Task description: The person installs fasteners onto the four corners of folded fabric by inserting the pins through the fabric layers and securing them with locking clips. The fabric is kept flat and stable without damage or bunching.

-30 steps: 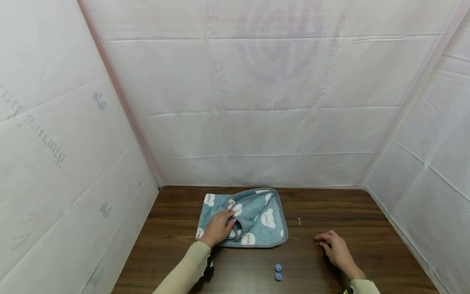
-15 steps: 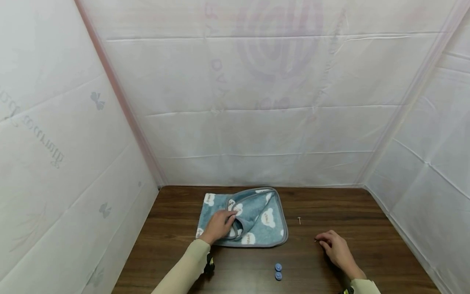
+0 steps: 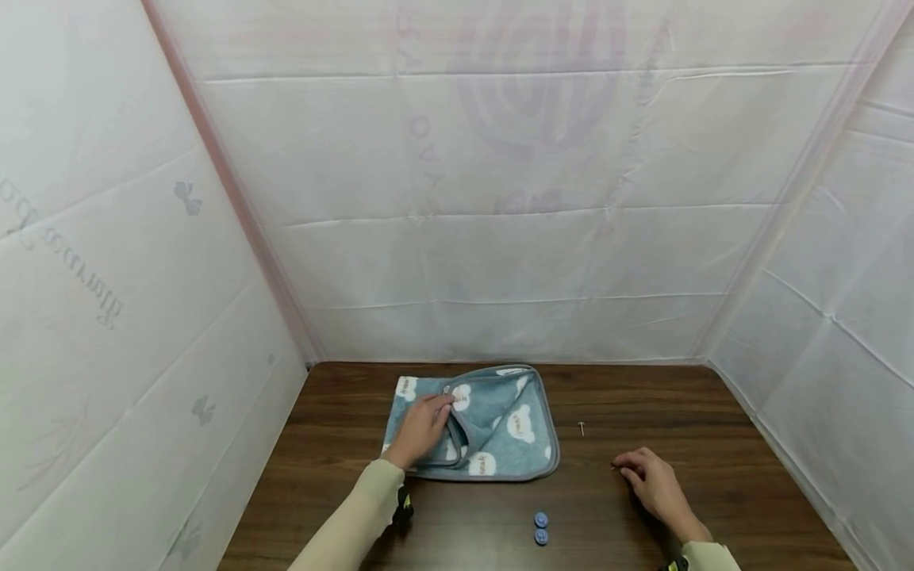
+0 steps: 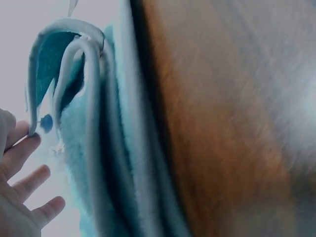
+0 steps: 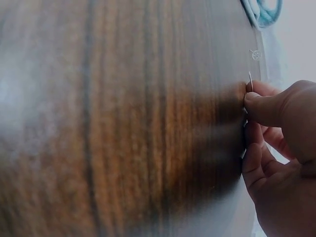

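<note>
My left hand (image 3: 419,428) pinches the grey-edged flap of a folded teal blanket (image 3: 524,452) printed with white clouds. In the left wrist view, the blanket's bound edge (image 4: 32,106) meets the fingertips, and its layers stand in open loops. My right hand (image 3: 657,485) is low over the table to the right, thumb and forefinger together. Between them, in the right wrist view, sticks up a thin metal pin (image 5: 250,79), its lower part hidden by the fingers. A small T-shaped screw or nail (image 3: 581,429) lies on the wood between blanket and right hand.
Two blue button-like discs (image 3: 541,528) lie one in front of the other near the table's front. The dark wooden table (image 3: 478,523) is bounded by white sheet walls (image 3: 500,262) at the back and both sides.
My left hand has moved slightly up and left, drawing the blanket's flap with it, so the fold's opening shows differently. The right hand has stayed in place.
</note>
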### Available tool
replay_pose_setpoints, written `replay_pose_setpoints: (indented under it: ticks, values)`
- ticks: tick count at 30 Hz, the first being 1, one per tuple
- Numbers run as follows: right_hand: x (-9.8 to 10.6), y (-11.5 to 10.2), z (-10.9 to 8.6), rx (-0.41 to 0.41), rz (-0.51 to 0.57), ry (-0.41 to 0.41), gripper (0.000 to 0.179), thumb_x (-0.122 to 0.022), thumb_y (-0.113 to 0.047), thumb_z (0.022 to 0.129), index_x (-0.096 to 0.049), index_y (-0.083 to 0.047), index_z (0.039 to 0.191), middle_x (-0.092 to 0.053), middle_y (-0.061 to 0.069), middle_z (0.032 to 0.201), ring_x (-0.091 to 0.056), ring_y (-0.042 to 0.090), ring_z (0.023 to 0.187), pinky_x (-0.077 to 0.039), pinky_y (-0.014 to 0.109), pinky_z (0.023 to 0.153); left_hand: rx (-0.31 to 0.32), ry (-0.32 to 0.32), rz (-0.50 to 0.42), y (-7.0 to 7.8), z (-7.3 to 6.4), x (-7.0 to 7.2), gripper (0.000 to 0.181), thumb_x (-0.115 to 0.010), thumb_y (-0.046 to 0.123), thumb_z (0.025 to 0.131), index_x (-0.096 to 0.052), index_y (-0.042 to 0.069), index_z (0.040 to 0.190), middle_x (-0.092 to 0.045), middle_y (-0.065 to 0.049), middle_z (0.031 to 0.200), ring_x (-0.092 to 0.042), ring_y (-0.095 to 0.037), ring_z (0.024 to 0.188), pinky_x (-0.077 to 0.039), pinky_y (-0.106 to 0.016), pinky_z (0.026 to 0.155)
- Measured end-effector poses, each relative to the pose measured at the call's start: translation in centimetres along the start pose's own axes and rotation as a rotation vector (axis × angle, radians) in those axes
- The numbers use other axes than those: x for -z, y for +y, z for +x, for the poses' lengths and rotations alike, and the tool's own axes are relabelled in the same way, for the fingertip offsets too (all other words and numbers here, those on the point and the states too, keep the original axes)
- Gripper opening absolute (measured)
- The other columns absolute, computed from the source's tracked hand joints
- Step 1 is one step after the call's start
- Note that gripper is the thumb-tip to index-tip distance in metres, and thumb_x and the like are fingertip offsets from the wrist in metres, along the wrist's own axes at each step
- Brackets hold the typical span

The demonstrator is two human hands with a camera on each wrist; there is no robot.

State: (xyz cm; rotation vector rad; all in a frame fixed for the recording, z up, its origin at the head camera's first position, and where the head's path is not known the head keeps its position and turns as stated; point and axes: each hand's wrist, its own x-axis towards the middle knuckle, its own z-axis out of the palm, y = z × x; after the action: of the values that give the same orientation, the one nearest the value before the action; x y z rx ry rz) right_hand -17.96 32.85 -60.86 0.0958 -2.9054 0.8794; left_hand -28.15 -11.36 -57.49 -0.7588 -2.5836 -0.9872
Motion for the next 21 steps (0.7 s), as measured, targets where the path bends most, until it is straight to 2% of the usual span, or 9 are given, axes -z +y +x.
replay_pose_setpoints:
  ticks: [4,7,10,15,21]
  values:
    - [-0.2,0.1,0.0,0.017,0.000,0.023,0.020,-0.074,0.001,0.091,-0.078,-0.017,0.097,-0.065,-0.002,0.095,-0.061,0.012,0.079,-0.052,0.033,0.068,-0.040,0.081,0.075,0.1,0.5,0.5,0.026,-0.063,0.007,0.101,-0.072,-0.001,0.125,-0.073,-0.019,0.119,-0.065,-0.045,0.112,-0.053,-0.062,0.090]
    - [-0.2,0.2,0.0,0.020,0.000,0.036,0.020,-0.074,0.001,0.091,-0.078,-0.018,0.096,-0.065,-0.003,0.093,-0.061,0.011,0.079,-0.052,0.032,0.068,-0.016,0.084,0.125,0.1,0.6,0.5,0.030,-0.067,0.015,0.101,-0.071,0.002,0.127,-0.072,-0.018,0.121,-0.065,-0.044,0.111,-0.054,-0.062,0.086]
    - [-0.2,0.3,0.0,0.029,-0.001,0.030,0.020,-0.073,0.002,0.091,-0.078,-0.017,0.097,-0.065,-0.002,0.093,-0.061,0.012,0.079,-0.052,0.033,0.068,0.036,0.046,0.186,-0.1,0.7,0.2,0.038,-0.070,0.026,0.100,-0.070,0.004,0.130,-0.071,-0.017,0.124,-0.065,-0.042,0.112,-0.055,-0.060,0.086]
    - [-0.1,0.2,0.0,-0.002,-0.001,0.008,0.020,-0.073,0.001,0.092,-0.078,-0.017,0.099,-0.065,-0.002,0.095,-0.060,0.012,0.079,-0.051,0.032,0.068,0.119,-0.060,0.278,-0.1,0.8,-0.1,0.055,-0.069,0.042,0.097,-0.064,0.006,0.139,-0.064,-0.017,0.137,-0.060,-0.043,0.122,-0.050,-0.064,0.093]
    - [0.1,0.1,0.0,-0.006,-0.005,0.020,0.019,-0.074,0.001,0.091,-0.077,-0.015,0.099,-0.066,-0.003,0.092,-0.057,0.010,0.076,-0.049,0.031,0.066,0.170,-0.132,0.303,-0.2,0.7,-0.5,0.061,-0.066,0.043,0.099,-0.057,0.006,0.146,-0.055,-0.017,0.148,-0.053,-0.045,0.131,-0.045,-0.068,0.098]
